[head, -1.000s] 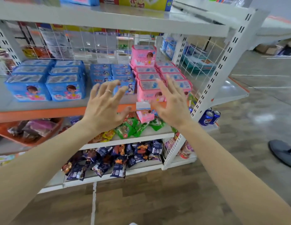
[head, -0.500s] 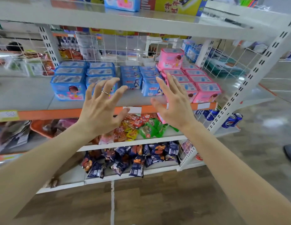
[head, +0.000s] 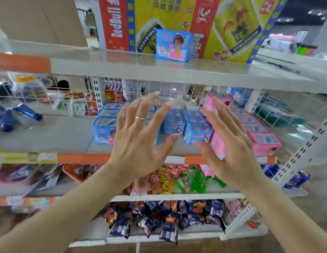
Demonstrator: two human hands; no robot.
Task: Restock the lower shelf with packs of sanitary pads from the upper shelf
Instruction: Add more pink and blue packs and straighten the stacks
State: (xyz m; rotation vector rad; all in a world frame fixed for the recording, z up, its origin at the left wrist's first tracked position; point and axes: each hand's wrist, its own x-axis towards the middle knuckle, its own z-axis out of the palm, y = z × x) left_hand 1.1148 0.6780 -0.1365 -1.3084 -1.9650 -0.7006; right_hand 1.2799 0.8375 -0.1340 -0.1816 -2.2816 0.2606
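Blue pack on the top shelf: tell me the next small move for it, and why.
Probably raise both hands to the blue pack and take it between the palms. It stands alone on the upper shelf, while the left hand and right hand are open, empty and lower, level with the stocked lower shelf.

"RedBull" stands on the red-and-yellow carton (head: 204,24), inverted.

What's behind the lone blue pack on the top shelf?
Directly behind the blue pack stands a yellow and red Red Bull carton, on the same top shelf. The pack covers the carton's lower middle, so anything between them is hidden.
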